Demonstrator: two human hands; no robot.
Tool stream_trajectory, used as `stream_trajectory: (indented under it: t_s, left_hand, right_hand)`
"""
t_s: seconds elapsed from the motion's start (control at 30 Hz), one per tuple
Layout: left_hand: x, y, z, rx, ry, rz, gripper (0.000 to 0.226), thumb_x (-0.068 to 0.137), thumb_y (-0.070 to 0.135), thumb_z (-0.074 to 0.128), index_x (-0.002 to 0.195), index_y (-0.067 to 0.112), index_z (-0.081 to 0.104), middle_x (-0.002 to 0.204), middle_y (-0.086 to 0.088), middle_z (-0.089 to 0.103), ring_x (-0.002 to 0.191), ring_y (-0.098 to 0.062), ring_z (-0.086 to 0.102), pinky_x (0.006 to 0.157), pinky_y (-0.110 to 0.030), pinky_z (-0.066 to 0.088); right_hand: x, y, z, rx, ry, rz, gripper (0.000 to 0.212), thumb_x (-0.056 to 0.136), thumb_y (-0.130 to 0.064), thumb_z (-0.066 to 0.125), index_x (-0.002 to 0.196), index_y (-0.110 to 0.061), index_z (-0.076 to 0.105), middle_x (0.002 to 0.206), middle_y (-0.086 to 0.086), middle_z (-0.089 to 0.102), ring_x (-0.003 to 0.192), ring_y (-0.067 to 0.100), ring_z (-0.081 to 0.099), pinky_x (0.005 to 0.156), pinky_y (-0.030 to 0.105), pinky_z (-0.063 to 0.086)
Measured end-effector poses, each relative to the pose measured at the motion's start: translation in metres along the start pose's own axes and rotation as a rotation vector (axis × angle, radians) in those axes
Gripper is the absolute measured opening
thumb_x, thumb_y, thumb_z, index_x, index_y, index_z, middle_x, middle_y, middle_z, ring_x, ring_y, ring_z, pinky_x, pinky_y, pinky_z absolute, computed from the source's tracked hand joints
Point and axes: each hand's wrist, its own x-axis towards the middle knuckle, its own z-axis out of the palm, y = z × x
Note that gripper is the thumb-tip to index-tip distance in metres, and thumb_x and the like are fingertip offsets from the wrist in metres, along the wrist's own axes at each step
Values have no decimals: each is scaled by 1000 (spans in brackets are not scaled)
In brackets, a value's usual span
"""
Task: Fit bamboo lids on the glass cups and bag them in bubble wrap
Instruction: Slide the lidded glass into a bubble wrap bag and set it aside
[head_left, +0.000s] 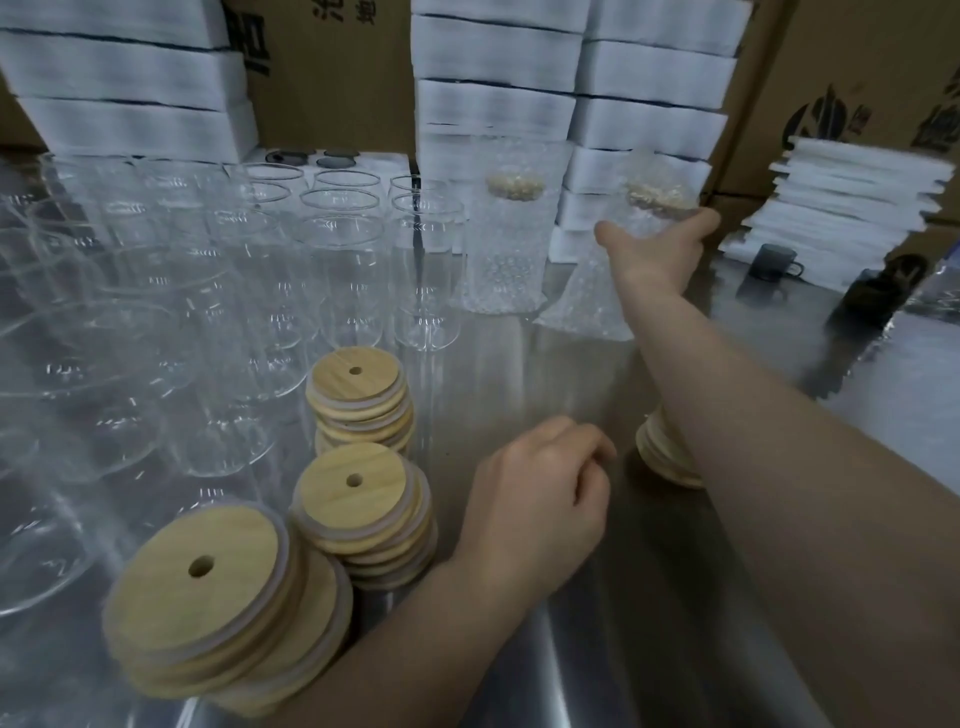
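Note:
My right hand reaches far forward and grips a bubble-wrapped lidded glass cup near its top, holding it tilted on the steel table. A second bagged cup stands upright just left of it. My left hand hovers low over the table with fingers curled and holds nothing. Several bare glass cups fill the left side. Three stacks of bamboo lids, each with a straw hole, stand in front of them: a near stack, a middle stack and a far stack.
A smaller lid pile sits partly hidden under my right forearm. White foam boxes and cardboard cartons line the back. Foam sheets and a dark mug lie at the right. The steel table runs between the lids and the bags.

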Motion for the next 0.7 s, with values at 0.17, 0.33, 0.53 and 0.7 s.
stream_trajectory:
  t_s: [0.17, 0.33, 0.53, 0.7]
  left_hand:
    - [2, -4, -1, 37, 4, -5, 32, 80, 29, 34, 84, 19, 64, 79, 4, 57, 71, -22, 57, 61, -40, 50]
    - [1, -6, 1, 142, -49, 14, 35, 80, 34, 28, 82, 19, 59, 81, 3, 55, 74, -24, 58, 57, -40, 49]
    - [2, -5, -1, 155, -87, 44, 39, 80, 35, 26, 84, 17, 60, 85, -2, 57, 79, -29, 60, 57, -42, 48]
    - [3, -5, -2, 163, -102, 53, 39, 80, 36, 26, 84, 16, 60, 86, -2, 57, 80, -30, 60, 57, -42, 47]
  right_hand:
    - [31, 15, 27, -78, -2, -55, 92, 78, -32, 80, 143, -9, 20, 147, 15, 33, 129, 29, 43, 94, 26, 35]
    - [49, 16, 54, -161, -47, -63, 92, 80, -38, 78, 144, -9, 18, 148, 16, 32, 132, 34, 41, 97, 33, 38]
    - [42, 18, 80, -159, -128, -54, 88, 84, -37, 75, 144, -7, 18, 150, 18, 27, 134, 38, 38, 105, 43, 38]
    - [38, 15, 80, -139, -197, -34, 93, 86, -39, 73, 148, -9, 11, 151, 18, 23, 136, 36, 34, 107, 44, 39]
